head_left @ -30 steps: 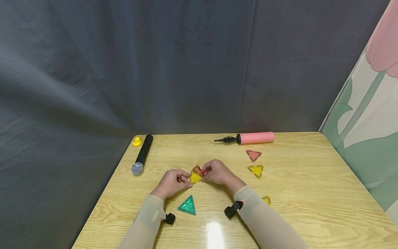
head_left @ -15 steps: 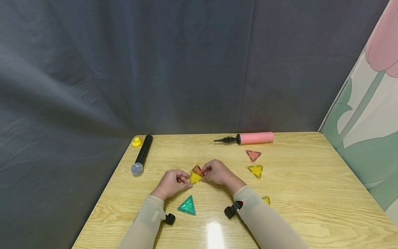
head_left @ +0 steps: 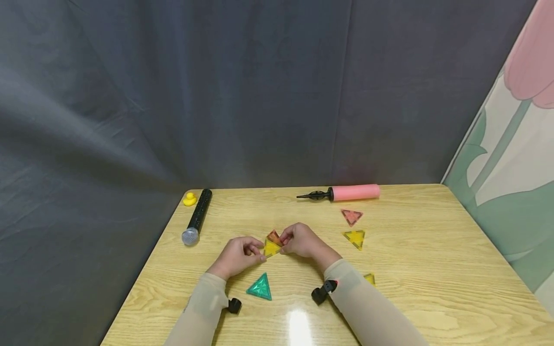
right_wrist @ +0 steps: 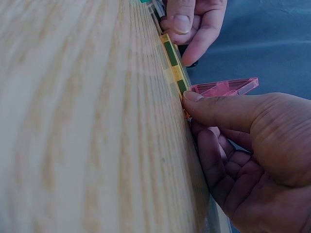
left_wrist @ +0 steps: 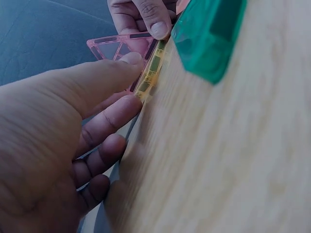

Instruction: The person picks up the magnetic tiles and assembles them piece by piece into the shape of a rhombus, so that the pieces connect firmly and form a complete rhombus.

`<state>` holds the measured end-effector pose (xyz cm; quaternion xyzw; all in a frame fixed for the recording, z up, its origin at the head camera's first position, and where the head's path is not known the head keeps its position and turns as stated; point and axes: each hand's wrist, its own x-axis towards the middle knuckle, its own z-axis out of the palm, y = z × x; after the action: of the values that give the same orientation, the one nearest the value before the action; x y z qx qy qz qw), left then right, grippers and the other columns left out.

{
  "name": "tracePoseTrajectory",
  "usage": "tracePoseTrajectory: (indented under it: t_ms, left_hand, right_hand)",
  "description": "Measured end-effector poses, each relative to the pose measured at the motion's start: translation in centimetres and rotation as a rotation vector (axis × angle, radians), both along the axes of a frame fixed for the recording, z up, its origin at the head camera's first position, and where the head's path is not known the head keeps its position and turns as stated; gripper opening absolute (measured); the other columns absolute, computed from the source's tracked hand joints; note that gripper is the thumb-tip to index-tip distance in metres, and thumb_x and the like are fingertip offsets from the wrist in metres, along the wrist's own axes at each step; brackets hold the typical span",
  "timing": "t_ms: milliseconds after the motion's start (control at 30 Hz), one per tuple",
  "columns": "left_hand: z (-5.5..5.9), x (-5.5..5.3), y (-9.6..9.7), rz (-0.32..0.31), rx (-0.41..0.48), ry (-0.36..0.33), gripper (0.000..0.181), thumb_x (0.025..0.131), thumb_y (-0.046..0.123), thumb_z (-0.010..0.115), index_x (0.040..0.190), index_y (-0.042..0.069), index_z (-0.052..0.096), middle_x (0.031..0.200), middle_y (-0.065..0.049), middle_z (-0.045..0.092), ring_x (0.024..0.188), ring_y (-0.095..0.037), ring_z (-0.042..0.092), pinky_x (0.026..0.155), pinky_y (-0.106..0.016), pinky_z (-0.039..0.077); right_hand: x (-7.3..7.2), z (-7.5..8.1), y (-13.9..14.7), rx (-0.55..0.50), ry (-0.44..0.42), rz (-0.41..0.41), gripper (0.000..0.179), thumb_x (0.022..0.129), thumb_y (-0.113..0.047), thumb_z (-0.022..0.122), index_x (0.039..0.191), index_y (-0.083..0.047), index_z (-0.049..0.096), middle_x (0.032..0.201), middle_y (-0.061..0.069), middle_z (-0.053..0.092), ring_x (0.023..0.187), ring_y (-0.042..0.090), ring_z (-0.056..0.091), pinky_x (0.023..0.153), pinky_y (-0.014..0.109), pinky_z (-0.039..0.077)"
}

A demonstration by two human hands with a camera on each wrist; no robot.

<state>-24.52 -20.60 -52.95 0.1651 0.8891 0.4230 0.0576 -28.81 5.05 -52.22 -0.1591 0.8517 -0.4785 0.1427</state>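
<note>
A yellow triangular magnetic tile [head_left: 271,247] lies flat on the wooden table between my hands. Along its far edge a red triangular magnetic tile [head_left: 274,237] stands up from the table, showing as a pink frame [left_wrist: 104,41] in the left wrist view. My left hand [head_left: 239,254] holds the yellow tile at its left side, thumb and index finger at the edge. From the right, my right hand [head_left: 301,240] pinches the corner where both tiles meet, its thumb [right_wrist: 214,107] on the yellow tile's end. Nearer to me rests a green triangular magnetic tile [head_left: 260,287].
At the right lie a red tile [head_left: 352,217], a yellow tile [head_left: 355,239] and another yellow tile [head_left: 370,278] partly behind my right sleeve. A pink hand pump [head_left: 355,192] sits at the back, a microphone [head_left: 199,216] and yellow rubber duck [head_left: 189,199] at the left.
</note>
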Motion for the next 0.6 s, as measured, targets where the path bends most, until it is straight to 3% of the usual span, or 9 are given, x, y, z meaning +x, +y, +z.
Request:
tracePoseTrajectory:
  t_ms: [367,600]
  left_hand:
    - [0.8,1.1,-0.6,-0.013,0.013,-0.023,0.034,0.092,0.03,0.084,0.122,0.018,0.075,0.102,0.006,0.071,0.084,-0.016,0.062,0.072,-0.029,0.053]
    - [1.5,2.6,-0.9,-0.114,-0.002,-0.074,0.039,0.092,0.031,0.084,0.127,0.019,0.073,0.112,0.003,0.07,0.087,-0.018,0.062,0.073,-0.03,0.053]
  right_hand:
    - [-0.1,-0.2,0.0,0.021,0.003,-0.002,0.02,0.079,-0.006,0.093,0.09,-0.016,0.079,0.085,0.0,0.069,0.08,0.016,0.062,0.073,0.032,0.052]
    - [0.0,-0.1,0.0,0.016,0.005,-0.005,0.02,0.078,-0.006,0.093,0.089,-0.015,0.078,0.084,-0.001,0.069,0.08,0.016,0.063,0.074,0.032,0.053]
